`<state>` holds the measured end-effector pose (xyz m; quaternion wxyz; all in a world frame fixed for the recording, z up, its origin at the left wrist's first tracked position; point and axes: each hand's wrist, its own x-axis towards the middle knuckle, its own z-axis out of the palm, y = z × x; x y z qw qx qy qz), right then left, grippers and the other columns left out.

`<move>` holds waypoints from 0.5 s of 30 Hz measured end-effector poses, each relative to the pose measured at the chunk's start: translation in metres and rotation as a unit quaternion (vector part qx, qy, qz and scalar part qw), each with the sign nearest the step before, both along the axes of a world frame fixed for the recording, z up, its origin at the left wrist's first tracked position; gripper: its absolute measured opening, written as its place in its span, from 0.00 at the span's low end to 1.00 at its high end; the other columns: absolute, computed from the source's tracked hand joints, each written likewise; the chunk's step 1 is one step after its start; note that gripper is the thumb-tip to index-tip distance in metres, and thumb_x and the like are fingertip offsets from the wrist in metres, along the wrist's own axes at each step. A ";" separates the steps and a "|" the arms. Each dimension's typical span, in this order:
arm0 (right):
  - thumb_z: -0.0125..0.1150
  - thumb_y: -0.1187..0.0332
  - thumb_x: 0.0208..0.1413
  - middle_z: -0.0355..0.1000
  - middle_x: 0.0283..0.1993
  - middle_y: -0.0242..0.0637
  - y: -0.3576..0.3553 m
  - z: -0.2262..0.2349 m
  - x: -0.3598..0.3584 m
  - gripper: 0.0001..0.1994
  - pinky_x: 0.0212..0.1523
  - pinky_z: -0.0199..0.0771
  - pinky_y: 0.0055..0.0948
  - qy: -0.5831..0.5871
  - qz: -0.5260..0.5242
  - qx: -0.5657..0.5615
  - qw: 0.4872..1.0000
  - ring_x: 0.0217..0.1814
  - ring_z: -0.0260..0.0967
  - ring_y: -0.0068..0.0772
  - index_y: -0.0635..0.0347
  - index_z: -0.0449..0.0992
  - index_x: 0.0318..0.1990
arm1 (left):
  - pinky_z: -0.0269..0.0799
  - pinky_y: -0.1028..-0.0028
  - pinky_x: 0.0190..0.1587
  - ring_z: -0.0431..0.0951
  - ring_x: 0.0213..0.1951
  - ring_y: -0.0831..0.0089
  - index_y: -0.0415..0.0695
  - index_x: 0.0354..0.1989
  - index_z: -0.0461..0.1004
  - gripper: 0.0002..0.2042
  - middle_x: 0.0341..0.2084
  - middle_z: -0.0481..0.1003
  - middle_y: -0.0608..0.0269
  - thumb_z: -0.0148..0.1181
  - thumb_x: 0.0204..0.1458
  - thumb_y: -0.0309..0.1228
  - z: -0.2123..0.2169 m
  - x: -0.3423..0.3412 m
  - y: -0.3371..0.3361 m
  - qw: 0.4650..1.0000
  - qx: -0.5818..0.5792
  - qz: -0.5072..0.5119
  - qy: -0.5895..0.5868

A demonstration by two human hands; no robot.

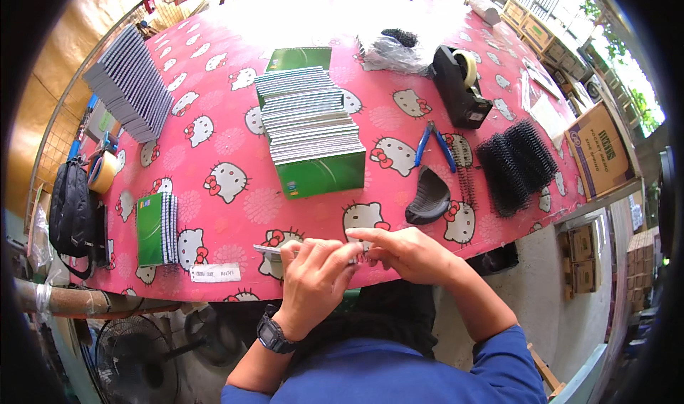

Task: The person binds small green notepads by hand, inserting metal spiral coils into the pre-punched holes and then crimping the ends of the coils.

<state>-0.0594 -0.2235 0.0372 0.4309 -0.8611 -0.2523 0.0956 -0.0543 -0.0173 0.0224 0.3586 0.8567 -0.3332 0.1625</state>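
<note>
Close to the table's near edge, my left hand (312, 272) is closed around a thin notebook (266, 249), seen nearly edge-on, its pale end jutting out past the fingers. My right hand (410, 253) meets the left hand's fingertips; its index finger stretches out while the other fingers curl in, and what they pinch is hidden. Beyond both hands lies a long row of green-covered notebooks (320, 174) with white page edges. A smaller stack of green spiral-bound notebooks (151, 229) sits at the left, beside a white paper slip (216, 273).
Blue-handled pliers (422, 146), a dark curved object (429, 196), black spiral binding coils (516, 165) and a tape dispenser (456, 94) lie at the right. A tall notebook stack (132, 83) stands far left, above a black bag (70, 208). A plastic bag (399, 51) is at the back.
</note>
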 end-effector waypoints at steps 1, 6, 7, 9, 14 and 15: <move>0.62 0.76 0.48 0.75 0.33 0.40 -0.001 0.000 -0.001 0.30 0.36 0.73 0.33 -0.001 -0.003 -0.004 1.000 0.33 0.74 0.39 0.54 0.62 0.61 | 0.56 0.66 0.43 0.71 0.36 0.68 0.51 0.38 0.75 0.14 0.32 0.73 0.68 0.67 0.40 0.31 -0.001 0.000 0.001 1.000 -0.004 -0.003 -0.001; 0.69 0.61 0.44 0.65 0.56 0.45 -0.032 -0.004 0.013 0.30 0.55 0.63 0.42 -0.178 -0.158 -0.131 0.962 0.59 0.60 0.48 0.55 0.67 0.56 | 0.58 0.67 0.40 0.71 0.34 0.68 0.50 0.32 0.75 0.08 0.29 0.72 0.67 0.63 0.45 0.36 -0.002 -0.002 0.009 0.999 0.035 0.007 0.036; 0.71 0.56 0.41 0.61 0.59 0.48 -0.045 -0.006 0.014 0.32 0.57 0.60 0.48 -0.229 -0.211 -0.199 0.929 0.62 0.56 0.52 0.55 0.67 0.55 | 0.58 0.67 0.40 0.72 0.34 0.68 0.50 0.31 0.75 0.08 0.30 0.72 0.67 0.63 0.45 0.37 -0.003 -0.003 0.011 0.998 0.040 0.002 0.038; 0.74 0.55 0.34 0.53 0.65 0.49 -0.082 -0.024 0.009 0.37 0.61 0.54 0.52 -0.154 -0.229 -0.226 0.934 0.66 0.49 0.55 0.52 0.65 0.56 | 0.59 0.68 0.43 0.73 0.36 0.70 0.51 0.34 0.75 0.10 0.31 0.73 0.70 0.65 0.44 0.38 0.009 -0.004 0.007 0.999 0.015 -0.013 0.034; 0.74 0.60 0.32 0.54 0.64 0.52 -0.087 -0.029 0.010 0.35 0.60 0.60 0.48 -0.123 -0.208 -0.218 0.946 0.63 0.53 0.56 0.51 0.68 0.54 | 0.57 0.65 0.49 0.73 0.36 0.74 0.53 0.34 0.74 0.09 0.32 0.73 0.74 0.63 0.47 0.39 0.002 0.000 0.016 0.997 0.057 -0.044 0.015; 0.75 0.58 0.32 0.55 0.63 0.52 -0.082 -0.031 0.013 0.35 0.59 0.61 0.47 -0.124 -0.225 -0.211 0.943 0.61 0.54 0.55 0.52 0.70 0.52 | 0.56 0.63 0.51 0.73 0.37 0.75 0.53 0.34 0.73 0.08 0.32 0.73 0.75 0.61 0.49 0.40 -0.001 0.000 0.017 0.996 0.082 -0.038 0.011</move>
